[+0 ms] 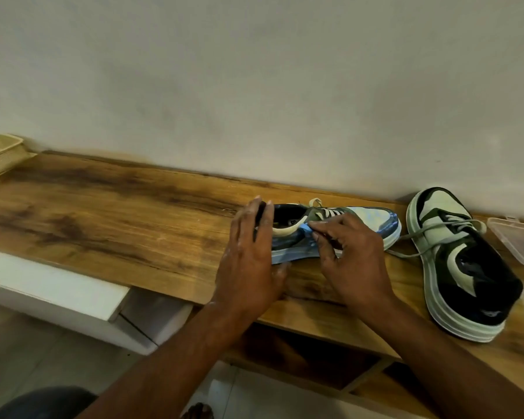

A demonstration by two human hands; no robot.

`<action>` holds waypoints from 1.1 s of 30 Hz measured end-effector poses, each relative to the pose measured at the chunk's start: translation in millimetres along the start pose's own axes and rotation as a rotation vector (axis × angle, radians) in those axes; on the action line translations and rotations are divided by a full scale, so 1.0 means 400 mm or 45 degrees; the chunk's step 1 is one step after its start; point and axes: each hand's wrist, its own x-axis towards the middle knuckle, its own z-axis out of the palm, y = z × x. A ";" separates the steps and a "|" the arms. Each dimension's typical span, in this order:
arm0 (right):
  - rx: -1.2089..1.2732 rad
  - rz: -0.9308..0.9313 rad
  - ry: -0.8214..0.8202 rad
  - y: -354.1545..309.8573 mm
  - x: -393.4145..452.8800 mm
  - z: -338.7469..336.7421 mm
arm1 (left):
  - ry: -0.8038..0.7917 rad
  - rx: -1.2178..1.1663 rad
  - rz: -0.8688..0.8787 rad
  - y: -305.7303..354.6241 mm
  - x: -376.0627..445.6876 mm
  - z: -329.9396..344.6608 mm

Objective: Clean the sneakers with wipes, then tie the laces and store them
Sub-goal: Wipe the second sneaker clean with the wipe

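A green, black and pale sneaker point(372, 219) lies on the wooden table point(103, 201), toe pointing right. A thin bluish wipe point(297, 246) covers its near side. My right hand point(351, 255) pinches the wipe against the shoe's side just below the collar. My left hand point(248, 255) rests with straight fingers against the heel. The second sneaker point(466, 267) stands to the right, toe away from me, its grey laces loose and trailing on the table.
A clear plastic box point(521, 240) sits at the table's right edge beside the second sneaker. A beige basket point(0, 152) is at the far left. A white cabinet point(58, 294) stands below the table's left front. The wall runs close behind.
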 end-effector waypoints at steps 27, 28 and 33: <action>-0.418 0.386 0.130 0.137 0.039 -0.197 | -0.304 0.524 0.465 0.141 0.054 0.101; -0.399 0.380 0.128 0.135 0.036 -0.201 | -0.291 0.513 0.437 0.133 0.053 0.090; -0.364 0.259 0.006 0.118 0.018 -0.191 | -0.185 0.417 0.368 0.089 0.046 0.035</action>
